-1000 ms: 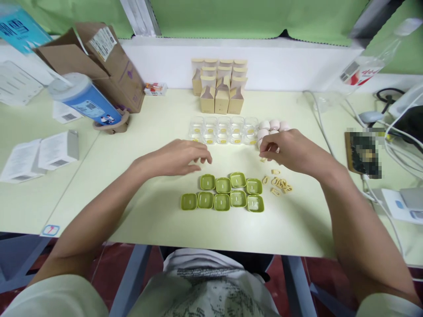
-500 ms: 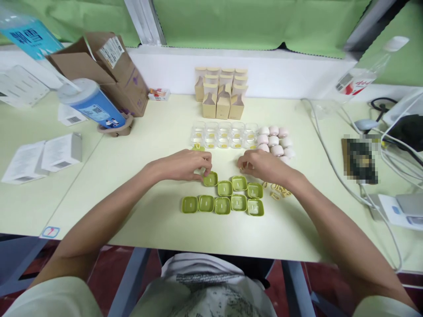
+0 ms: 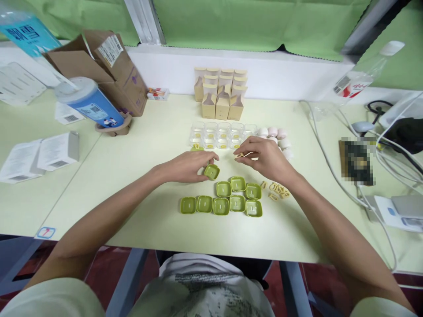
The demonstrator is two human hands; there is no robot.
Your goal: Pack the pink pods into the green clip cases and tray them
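My left hand (image 3: 188, 166) is closed on a small green square cap (image 3: 212, 171), lifted a little above the table. My right hand (image 3: 264, 157) pinches a small tan ring (image 3: 240, 155) just right of that cap. Several more green caps (image 3: 224, 198) lie in two rows on the table below both hands. A heap of loose tan rings (image 3: 277, 190) lies to the right of the rows. Behind the hands stand clear plastic cases (image 3: 221, 134) and pale pink rounded pieces (image 3: 280, 136).
Small tan cartons (image 3: 220, 94) are stacked at the back wall. A blue canister (image 3: 89, 105) and an open cardboard box (image 3: 102, 66) sit at the left, with white boxes (image 3: 49, 152). Cables (image 3: 333, 149) and devices lie at the right. The table's front edge (image 3: 211, 251) is near my body.
My left hand took one green cap from the upper row and raised it. My right hand came in from the ring heap towards the middle, holding a ring.
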